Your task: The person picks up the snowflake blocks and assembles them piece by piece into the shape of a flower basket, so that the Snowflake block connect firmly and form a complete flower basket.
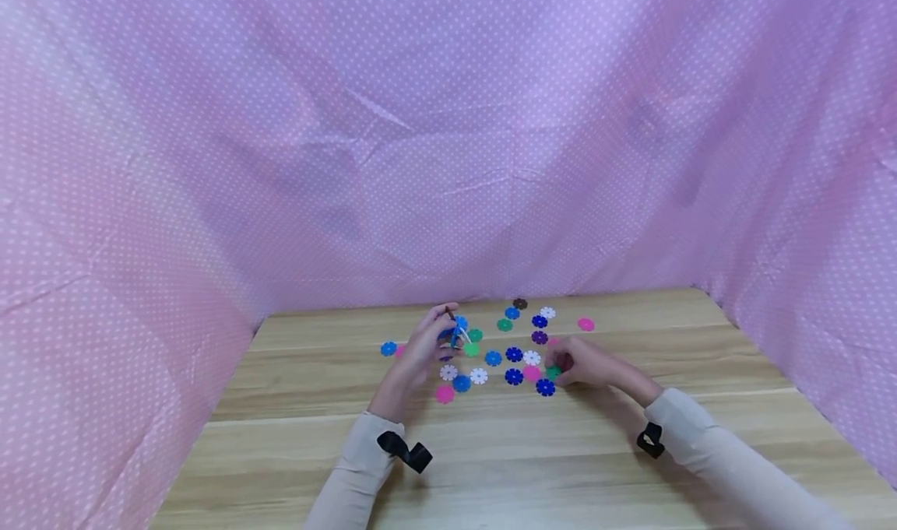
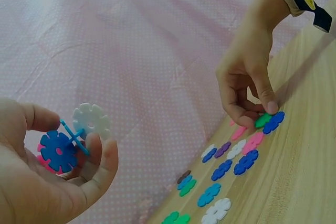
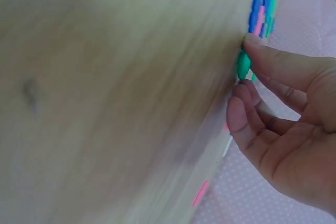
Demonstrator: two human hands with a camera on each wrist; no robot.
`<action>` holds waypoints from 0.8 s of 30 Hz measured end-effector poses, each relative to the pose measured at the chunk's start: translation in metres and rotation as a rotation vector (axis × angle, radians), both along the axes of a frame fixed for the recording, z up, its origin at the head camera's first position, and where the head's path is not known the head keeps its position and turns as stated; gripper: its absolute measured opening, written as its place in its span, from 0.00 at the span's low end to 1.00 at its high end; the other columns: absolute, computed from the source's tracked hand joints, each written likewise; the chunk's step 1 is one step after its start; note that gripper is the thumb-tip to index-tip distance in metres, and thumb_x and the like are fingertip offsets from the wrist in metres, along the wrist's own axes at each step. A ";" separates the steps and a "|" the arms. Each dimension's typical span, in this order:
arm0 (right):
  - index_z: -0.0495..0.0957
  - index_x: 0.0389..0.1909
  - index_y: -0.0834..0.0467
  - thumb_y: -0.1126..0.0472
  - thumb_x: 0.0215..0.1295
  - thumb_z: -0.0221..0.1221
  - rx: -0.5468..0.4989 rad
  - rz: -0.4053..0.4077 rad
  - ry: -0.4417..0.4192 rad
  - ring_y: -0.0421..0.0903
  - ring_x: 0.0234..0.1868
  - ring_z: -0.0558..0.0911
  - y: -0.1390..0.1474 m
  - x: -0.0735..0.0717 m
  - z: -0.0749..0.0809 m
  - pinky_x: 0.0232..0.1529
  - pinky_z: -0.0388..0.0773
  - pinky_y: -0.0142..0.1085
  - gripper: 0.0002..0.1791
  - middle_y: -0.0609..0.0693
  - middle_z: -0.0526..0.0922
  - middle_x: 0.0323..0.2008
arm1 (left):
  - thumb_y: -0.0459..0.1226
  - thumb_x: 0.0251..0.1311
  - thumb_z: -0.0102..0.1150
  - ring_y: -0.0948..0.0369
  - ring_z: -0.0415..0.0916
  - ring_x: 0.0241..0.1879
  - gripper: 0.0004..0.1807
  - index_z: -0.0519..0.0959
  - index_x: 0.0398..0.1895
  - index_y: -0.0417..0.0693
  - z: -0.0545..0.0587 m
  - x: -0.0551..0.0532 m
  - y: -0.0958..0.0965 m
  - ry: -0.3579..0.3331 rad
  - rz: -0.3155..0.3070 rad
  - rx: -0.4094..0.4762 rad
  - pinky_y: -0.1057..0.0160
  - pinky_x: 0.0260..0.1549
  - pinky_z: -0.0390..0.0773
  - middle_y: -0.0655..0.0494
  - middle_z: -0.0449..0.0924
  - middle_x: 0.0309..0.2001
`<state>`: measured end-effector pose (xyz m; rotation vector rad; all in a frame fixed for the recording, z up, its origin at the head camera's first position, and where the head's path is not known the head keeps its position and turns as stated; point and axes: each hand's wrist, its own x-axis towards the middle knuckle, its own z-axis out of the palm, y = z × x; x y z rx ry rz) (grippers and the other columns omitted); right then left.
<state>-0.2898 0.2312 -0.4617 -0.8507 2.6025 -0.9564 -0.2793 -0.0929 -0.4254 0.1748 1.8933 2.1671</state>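
Note:
My left hand (image 1: pixel 423 347) holds a small build of slotted flower-shaped plastic discs above the table. In the left wrist view it joins a blue disc (image 2: pixel 51 142), a light-blue one seen edge-on and a white disc (image 2: pixel 92 116); a bit of pink shows behind the blue one. The thumb and fingers of that hand curl around the build. My right hand (image 1: pixel 587 361) is down at the table on the right of the scattered discs, with thumb and fingertips pinching the edges of a green disc (image 3: pixel 243 65). A dark-blue disc (image 2: pixel 274 123) lies right beside the green one.
Several loose discs in blue, white, green, purple and pink lie between the hands, such as a white disc (image 1: pixel 479 376). A pink disc (image 1: pixel 585 324) lies apart at the back right. A pink dotted cloth (image 1: pixel 448 164) hangs around the wooden table (image 1: pixel 490 460).

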 end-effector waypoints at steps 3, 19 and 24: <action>0.81 0.38 0.63 0.75 0.53 0.70 -0.017 0.019 -0.014 0.46 0.37 0.80 -0.001 0.000 -0.001 0.37 0.80 0.29 0.12 0.54 0.82 0.36 | 0.35 0.74 0.45 0.61 0.76 0.36 0.26 0.63 0.73 0.51 0.001 0.000 -0.001 0.017 -0.023 -0.015 0.50 0.52 0.80 0.56 0.71 0.38; 0.82 0.45 0.69 0.75 0.63 0.63 -0.230 0.030 -0.020 0.45 0.38 0.82 -0.026 -0.015 0.028 0.37 0.81 0.30 0.10 0.61 0.86 0.38 | 0.36 0.74 0.55 0.60 0.84 0.46 0.27 0.64 0.74 0.53 -0.003 0.000 -0.006 0.069 -0.080 -0.010 0.44 0.61 0.79 0.53 0.75 0.50; 0.83 0.47 0.69 0.73 0.65 0.64 -0.332 -0.006 -0.011 0.46 0.35 0.84 -0.046 -0.018 0.047 0.35 0.86 0.38 0.10 0.63 0.87 0.39 | 0.37 0.74 0.56 0.60 0.85 0.45 0.27 0.65 0.73 0.51 -0.003 -0.002 -0.005 0.087 -0.081 0.000 0.41 0.61 0.78 0.53 0.77 0.49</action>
